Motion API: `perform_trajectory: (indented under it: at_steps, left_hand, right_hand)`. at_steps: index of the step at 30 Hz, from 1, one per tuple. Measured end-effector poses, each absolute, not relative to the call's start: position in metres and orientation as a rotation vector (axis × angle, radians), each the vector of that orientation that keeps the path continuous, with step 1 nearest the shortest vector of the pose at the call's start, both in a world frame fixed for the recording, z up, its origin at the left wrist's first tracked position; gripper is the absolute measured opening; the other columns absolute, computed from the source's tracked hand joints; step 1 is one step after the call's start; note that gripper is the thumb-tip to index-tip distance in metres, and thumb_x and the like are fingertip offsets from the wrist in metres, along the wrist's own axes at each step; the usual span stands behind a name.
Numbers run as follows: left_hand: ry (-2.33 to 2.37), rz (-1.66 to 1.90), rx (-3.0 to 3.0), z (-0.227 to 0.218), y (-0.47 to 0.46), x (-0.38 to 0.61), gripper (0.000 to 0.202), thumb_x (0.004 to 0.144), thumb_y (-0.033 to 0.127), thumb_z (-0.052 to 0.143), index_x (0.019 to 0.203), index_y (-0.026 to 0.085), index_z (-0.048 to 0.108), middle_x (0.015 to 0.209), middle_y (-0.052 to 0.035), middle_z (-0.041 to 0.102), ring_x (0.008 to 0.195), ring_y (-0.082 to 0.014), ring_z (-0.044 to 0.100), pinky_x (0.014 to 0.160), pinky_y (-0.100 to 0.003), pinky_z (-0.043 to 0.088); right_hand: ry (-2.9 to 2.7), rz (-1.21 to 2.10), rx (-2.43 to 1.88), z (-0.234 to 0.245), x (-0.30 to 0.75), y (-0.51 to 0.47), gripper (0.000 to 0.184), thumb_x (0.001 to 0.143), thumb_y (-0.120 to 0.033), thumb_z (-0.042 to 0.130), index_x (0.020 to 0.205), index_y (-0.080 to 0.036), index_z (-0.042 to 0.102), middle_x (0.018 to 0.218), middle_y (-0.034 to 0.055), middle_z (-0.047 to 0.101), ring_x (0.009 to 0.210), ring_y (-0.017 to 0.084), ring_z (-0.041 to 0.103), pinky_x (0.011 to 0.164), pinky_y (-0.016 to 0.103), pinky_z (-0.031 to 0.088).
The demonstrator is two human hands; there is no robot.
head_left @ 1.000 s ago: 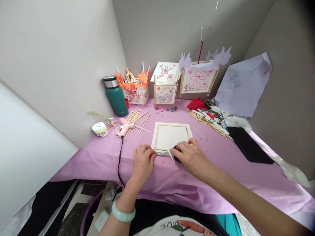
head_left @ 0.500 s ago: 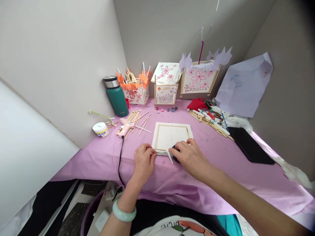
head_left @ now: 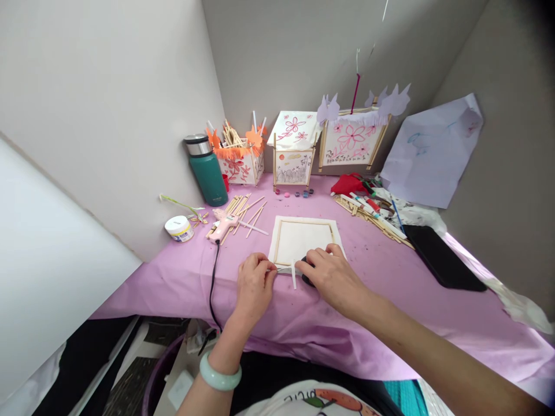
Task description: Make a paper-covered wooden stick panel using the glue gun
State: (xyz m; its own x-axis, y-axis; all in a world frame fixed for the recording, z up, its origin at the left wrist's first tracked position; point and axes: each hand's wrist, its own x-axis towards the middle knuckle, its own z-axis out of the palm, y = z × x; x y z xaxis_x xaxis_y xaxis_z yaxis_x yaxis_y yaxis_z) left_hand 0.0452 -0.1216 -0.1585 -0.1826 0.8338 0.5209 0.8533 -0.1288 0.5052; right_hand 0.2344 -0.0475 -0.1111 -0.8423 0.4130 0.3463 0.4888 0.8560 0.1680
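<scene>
A square of white paper with a thin wooden frame (head_left: pixel 303 238) lies flat on the purple tablecloth (head_left: pixel 182 277). My right hand (head_left: pixel 332 277) is closed on black-handled scissors (head_left: pixel 306 271), whose blades run along the paper's near edge. My left hand (head_left: pixel 255 284) pinches the near left edge of the paper by the blade tips. A narrow cut strip of white paper (head_left: pixel 293 276) hangs off the edge between my hands.
A pink glue gun (head_left: pixel 223 224) with a black cord (head_left: pixel 213 283) lies left, beside loose wooden sticks (head_left: pixel 245 209), a white jar (head_left: pixel 179 228) and a green flask (head_left: pixel 206 170). Decorated paper lanterns (head_left: pixel 351 138) stand at the back. More sticks and pens (head_left: pixel 373 215) and a black tablet (head_left: pixel 442 257) lie right.
The scissors and my right hand have edged left along the paper's near edge. The cut strip has swung from slanted to nearly upright.
</scene>
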Motion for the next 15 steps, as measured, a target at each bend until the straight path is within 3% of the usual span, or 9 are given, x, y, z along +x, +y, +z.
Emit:
perform_trajectory:
  at_steps: [15]
  left_hand:
    - [-2.075, -1.289, -1.984, -0.1574, -0.1214, 0.0447, 0.008, 0.084, 0.014, 0.055, 0.082, 0.017, 0.062, 0.094, -0.0058, 0.054, 0.091, -0.0202, 0.053, 0.082, -0.036, 0.043]
  right_hand:
    - [-2.773, -0.335, -0.725, -0.1105, 0.2269, -0.0469, 0.013, 0.091, -0.016, 0.052, 0.095, -0.021, 0.063, 0.083, 0.0032, 0.056, 0.076, 0.016, 0.045, 0.078, 0.034, 0.021]
